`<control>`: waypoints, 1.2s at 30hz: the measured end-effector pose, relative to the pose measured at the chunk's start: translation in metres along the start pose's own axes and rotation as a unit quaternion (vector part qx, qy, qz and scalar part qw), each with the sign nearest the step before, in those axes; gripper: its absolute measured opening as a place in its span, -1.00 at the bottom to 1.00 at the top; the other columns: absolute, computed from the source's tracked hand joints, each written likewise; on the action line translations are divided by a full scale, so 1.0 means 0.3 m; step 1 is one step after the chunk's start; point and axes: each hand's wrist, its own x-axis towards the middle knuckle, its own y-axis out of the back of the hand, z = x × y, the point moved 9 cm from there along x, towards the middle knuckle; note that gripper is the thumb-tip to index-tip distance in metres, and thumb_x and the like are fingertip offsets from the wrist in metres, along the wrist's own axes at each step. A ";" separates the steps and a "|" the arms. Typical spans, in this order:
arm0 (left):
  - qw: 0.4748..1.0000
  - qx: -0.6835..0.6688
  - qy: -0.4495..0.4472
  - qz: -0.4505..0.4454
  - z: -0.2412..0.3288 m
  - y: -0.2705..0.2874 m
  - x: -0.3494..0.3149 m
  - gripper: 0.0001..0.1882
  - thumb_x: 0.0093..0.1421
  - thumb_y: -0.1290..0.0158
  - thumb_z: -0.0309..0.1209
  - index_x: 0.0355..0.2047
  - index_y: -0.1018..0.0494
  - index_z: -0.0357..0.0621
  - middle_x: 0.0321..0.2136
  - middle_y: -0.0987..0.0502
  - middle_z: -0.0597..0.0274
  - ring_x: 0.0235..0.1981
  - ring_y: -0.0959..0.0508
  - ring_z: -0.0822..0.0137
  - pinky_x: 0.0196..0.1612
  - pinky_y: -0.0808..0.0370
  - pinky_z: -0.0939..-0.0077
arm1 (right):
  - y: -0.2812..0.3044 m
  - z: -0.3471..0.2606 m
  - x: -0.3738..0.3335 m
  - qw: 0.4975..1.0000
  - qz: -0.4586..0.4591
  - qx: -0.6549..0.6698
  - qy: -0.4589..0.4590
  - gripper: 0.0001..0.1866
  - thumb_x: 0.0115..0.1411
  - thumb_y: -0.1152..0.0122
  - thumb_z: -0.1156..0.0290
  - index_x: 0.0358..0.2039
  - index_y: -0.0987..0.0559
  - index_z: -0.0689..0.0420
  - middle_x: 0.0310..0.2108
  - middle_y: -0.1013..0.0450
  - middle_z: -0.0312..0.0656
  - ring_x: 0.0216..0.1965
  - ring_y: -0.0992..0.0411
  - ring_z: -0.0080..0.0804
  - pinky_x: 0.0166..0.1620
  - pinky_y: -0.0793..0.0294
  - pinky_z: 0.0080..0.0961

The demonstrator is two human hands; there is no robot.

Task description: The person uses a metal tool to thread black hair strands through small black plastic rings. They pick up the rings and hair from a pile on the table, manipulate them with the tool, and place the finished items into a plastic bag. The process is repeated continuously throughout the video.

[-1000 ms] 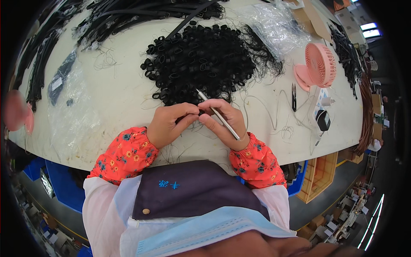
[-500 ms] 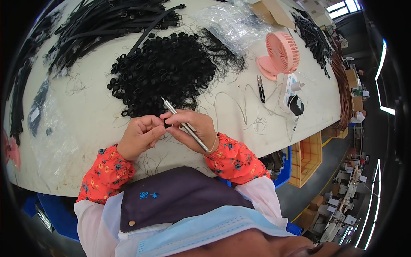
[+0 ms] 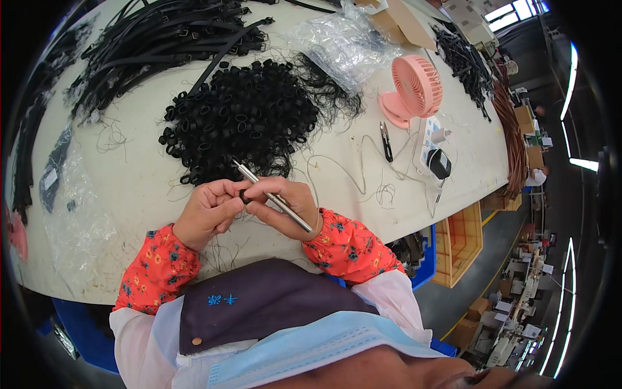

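Observation:
A small black loop point(image 3: 244, 196) is pinched between my two hands, just in front of a big heap of similar black loops point(image 3: 240, 120). My left hand point(image 3: 208, 212) grips the loop with thumb and fingertips. In my right hand point(image 3: 285, 204) a silver pen-shaped tool point(image 3: 277, 200) lies slanted across the fingers, its thin tip toward the heap. The right thumb and forefinger also touch the loop. A thin cord runs from the tool's back end past my right wrist.
Black belts point(image 3: 168, 39) with buckles lie at the back left. A clear plastic bag point(image 3: 346, 45), a pink clip fan point(image 3: 416, 84), black thread snips point(image 3: 387, 141) and a power strip point(image 3: 427, 149) are on the right. Plastic wrap point(image 3: 78, 227) covers the left side. Yellow crates point(image 3: 463, 240) stand beyond the table edge.
The whole view has shifted slightly. My hands still hold the loop together, with the loop turned a little and the tool still resting in my right hand.

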 end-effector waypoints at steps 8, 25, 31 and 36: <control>0.977 0.142 -0.096 0.126 0.081 0.075 -0.022 -0.87 0.25 -0.07 -0.45 -0.25 -0.43 -0.26 -0.69 -0.36 0.51 -0.72 -0.23 0.73 -0.66 -0.14 0.77 | 0.037 0.018 0.007 0.978 0.103 0.151 -0.100 -0.79 0.33 0.02 0.45 -0.10 -0.46 0.27 -0.34 -0.54 -0.14 -0.34 -0.51 -0.48 -0.15 -0.45 -0.54; 0.965 0.188 -0.120 0.140 0.084 0.080 -0.026 -0.86 0.24 -0.09 -0.41 -0.27 -0.44 -0.21 -0.70 -0.36 0.56 -0.70 -0.22 0.75 -0.63 -0.14 0.77 | 0.026 0.046 -0.004 0.983 0.009 0.145 -0.114 -0.73 0.38 0.07 0.34 -0.12 -0.47 0.28 -0.47 -0.52 -0.18 -0.40 -0.47 -0.55 -0.25 -0.40 -0.61; 0.964 0.191 -0.123 0.141 0.086 0.078 -0.028 -0.88 0.24 -0.09 -0.42 -0.28 -0.44 -0.20 -0.70 -0.36 0.57 -0.70 -0.22 0.76 -0.63 -0.13 0.78 | 0.026 0.043 -0.001 0.984 0.015 0.136 -0.114 -0.72 0.38 0.07 0.32 -0.12 -0.47 0.28 -0.48 -0.52 -0.18 -0.40 -0.47 -0.55 -0.25 -0.39 -0.60; 0.965 0.189 -0.128 0.128 0.087 0.076 -0.028 -0.89 0.23 -0.09 -0.44 -0.29 -0.45 -0.20 -0.61 -0.40 0.51 -0.69 -0.22 0.76 -0.62 -0.16 0.78 | 0.038 0.036 -0.001 0.986 0.031 0.136 -0.092 -0.72 0.38 0.08 0.31 -0.12 -0.45 0.27 -0.48 -0.52 -0.18 -0.41 -0.47 -0.55 -0.25 -0.39 -0.59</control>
